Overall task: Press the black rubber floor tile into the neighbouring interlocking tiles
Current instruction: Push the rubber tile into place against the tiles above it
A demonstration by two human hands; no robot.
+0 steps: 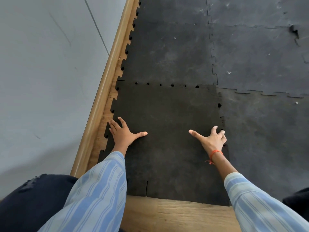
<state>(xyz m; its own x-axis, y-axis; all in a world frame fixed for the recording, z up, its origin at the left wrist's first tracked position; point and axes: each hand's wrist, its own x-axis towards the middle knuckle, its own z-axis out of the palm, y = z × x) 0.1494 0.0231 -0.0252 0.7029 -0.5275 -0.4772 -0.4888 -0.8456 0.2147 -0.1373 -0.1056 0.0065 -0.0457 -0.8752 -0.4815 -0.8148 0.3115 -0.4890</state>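
A black rubber floor tile with jigsaw edges lies on the floor in front of me. Its far edge meets another black tile, with small gaps showing along that seam. Its right edge lies against a darker tile. My left hand rests flat on the tile near its left edge, fingers spread. My right hand sits at the tile's right edge, thumb stretched out on top and fingers curled at the jigsaw teeth. Neither hand holds anything.
A grey wall runs along the left, with a wooden skirting strip at its foot. Bare wooden floor shows below the tile's near edge. More dark interlocked tiles cover the floor to the right and beyond. My knee is at lower left.
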